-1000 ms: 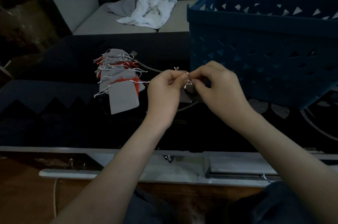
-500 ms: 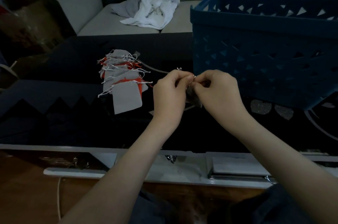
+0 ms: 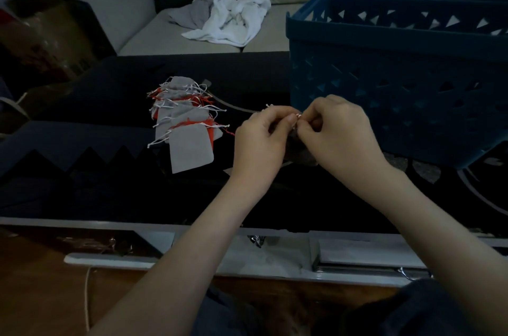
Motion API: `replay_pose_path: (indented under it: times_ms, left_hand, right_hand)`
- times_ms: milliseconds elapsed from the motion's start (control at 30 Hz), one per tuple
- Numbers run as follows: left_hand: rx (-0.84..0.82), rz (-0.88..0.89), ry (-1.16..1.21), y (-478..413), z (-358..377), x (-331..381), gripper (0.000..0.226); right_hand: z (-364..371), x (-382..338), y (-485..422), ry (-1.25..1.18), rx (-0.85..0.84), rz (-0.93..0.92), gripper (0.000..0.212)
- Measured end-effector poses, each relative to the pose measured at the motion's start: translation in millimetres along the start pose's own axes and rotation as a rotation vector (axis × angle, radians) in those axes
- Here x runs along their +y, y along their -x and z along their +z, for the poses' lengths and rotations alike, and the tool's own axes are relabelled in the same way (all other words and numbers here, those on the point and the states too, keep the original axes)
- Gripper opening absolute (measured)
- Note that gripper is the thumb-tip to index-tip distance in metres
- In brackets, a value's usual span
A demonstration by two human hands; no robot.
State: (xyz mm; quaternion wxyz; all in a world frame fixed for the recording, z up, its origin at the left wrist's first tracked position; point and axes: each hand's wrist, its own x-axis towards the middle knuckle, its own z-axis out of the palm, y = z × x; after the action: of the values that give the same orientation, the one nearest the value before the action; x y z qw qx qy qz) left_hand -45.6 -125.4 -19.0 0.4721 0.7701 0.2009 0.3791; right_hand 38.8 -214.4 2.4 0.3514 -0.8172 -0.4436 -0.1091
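Where the far left of the view falls into shadow, a brown box (image 3: 46, 41) stands beside the arm of a pale sofa (image 3: 132, 6). In front of it runs a dark table (image 3: 96, 192) with a zigzag pattern on its near left part. On the table, left of centre, lies a pile of grey and orange drawstring pouches (image 3: 184, 127), overlapping in a row, with their white cords straggling out at both sides. The nearest one is plain grey and lies flat on top. Behind the pile, on the sofa seat, sits a crumpled heap of white and grey cloths (image 3: 228, 19).

Just right of the pile, the left hand (image 3: 261, 143) is raised above the table. Its thumb and forefinger are pressed together on a white drawstring (image 3: 297, 116), and its other fingers are curled in. The cord belongs to a small grey pouch (image 3: 302, 155), which hangs between the two hands. Most of it is hidden by them, and only its dark lower part shows. The right hand (image 3: 341, 138) meets the left at the cord and pinches the same spot with thumb and fingertips, knuckles bent.

Close behind and to the right of that hand stands a blue plastic basket (image 3: 398, 74) with triangular cut-outs in its walls. Its lower left corner is near the held pouch.
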Motion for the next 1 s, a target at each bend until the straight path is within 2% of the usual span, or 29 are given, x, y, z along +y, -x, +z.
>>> replay_pose_path:
  times_ms: [100,200,400,500,667,767,900,1000]
  left_hand:
    - [-0.005,0.000,0.008,-0.3,-0.9,-0.6,0.017]
    - [-0.002,0.026,0.025,0.7,-1.2,1.0,0.017]
    - [-0.069,0.029,0.159,2.6,-1.3,6.1,0.015]
    - [-0.089,0.048,0.166,1.9,-1.1,5.8,0.013]
    - [-0.071,0.196,0.024,-1.2,-2.9,2.9,0.012]
    - [-0.025,0.345,-0.105,-2.4,-4.7,-0.2,0.011]
    - [0.017,0.546,-0.270,-5.8,-8.3,-3.7,0.013]
    - [0.019,0.626,-0.341,-8.5,-11.5,-6.7,0.013]
  right_hand:
    - [-9.5,-1.4,-3.4,-0.025,-0.069,0.022,0.013]
    - [-19.9,0.0,-7.1,-0.161,-0.181,0.125,0.015]
    - [-29.2,11.0,-12.1,-0.804,-0.526,0.407,0.013]
    - [-28.7,18.2,-12.5,-1.017,-0.636,0.508,0.012]
    - [-25.4,19.4,-11.4,-1.148,-0.644,0.638,0.014]
    - [-22.9,18.6,-10.6,-1.191,-0.644,0.693,0.016]
    - [-18.4,15.7,-9.4,-1.229,-0.613,0.742,0.029]
    - [-18.2,14.0,-9.4,-1.231,-0.604,0.734,0.029]
